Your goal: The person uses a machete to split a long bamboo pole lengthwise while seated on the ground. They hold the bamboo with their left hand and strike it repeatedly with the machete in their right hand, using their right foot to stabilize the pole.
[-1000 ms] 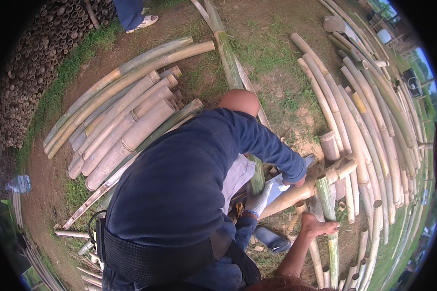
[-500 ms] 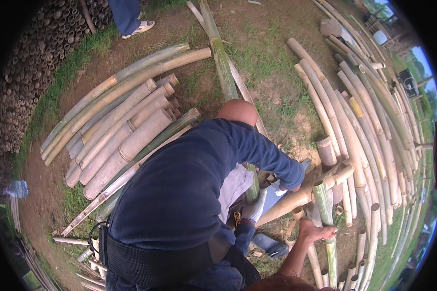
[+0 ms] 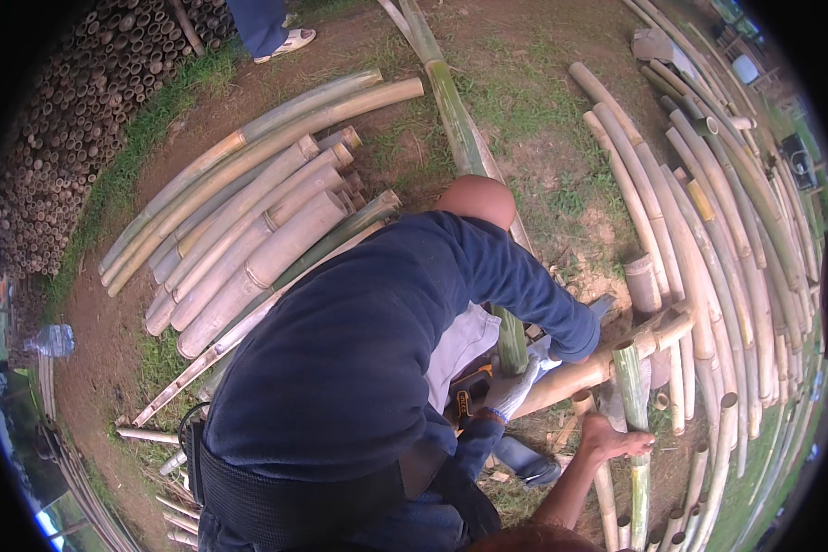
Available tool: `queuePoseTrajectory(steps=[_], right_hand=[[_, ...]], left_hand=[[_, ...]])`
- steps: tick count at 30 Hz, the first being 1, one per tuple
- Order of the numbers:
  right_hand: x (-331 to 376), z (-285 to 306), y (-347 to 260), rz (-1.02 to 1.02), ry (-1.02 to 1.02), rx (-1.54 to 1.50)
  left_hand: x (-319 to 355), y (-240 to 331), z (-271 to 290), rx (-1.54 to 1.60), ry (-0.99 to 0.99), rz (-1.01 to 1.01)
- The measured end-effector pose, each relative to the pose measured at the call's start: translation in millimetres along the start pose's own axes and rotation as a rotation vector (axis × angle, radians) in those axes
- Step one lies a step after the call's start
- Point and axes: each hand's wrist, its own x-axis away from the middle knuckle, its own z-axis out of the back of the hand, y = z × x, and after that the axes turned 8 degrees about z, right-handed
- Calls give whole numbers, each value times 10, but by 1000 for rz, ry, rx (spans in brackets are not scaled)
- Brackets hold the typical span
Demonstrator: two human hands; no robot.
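Note:
A bare forearm comes in from the lower edge. At its end my left hand [image 3: 612, 439] is closed round a green bamboo pole [image 3: 628, 368], gripping it from the left side. My right hand is not in view. Just ahead, the pole's cut end rests by a thick pale bamboo pole [image 3: 580, 375] lying crosswise. A co-worker in a navy top [image 3: 340, 350] bends over in front of me, with one white-gloved hand [image 3: 515, 391] at that crosswise pole. Most of the co-worker's other hand is hidden by the sleeve. Beside the glove lies a yellow-and-black tool [image 3: 463, 403].
Cut bamboo poles [image 3: 276, 230] lie in a row on the left; many more poles [image 3: 699, 239] fill the right side. A large stack of bamboo [image 3: 74, 120] stands at far left. Another person's leg [image 3: 259, 26] shows at the top. A clear plastic container [image 3: 53, 340] is at the left.
The whole scene has shifted to the right in the picture as my view moved. My left hand keeps its grip on the green pole. The co-worker stays bent over the crosswise pole.

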Motion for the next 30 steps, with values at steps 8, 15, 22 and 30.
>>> queuePoseTrajectory(steps=[8,15,22,30], right_hand=[[166,-214,452,125,73,80],[95,-253,355,40,5,24],[26,-258,363,5,-32,7],[42,-255,309,-100,-77,-51]], left_hand=[[35,130,99,190,97,77],[100,139,93,285,126,132],[123,113,117,328,156,139],[113,70,79,352,150,144]])
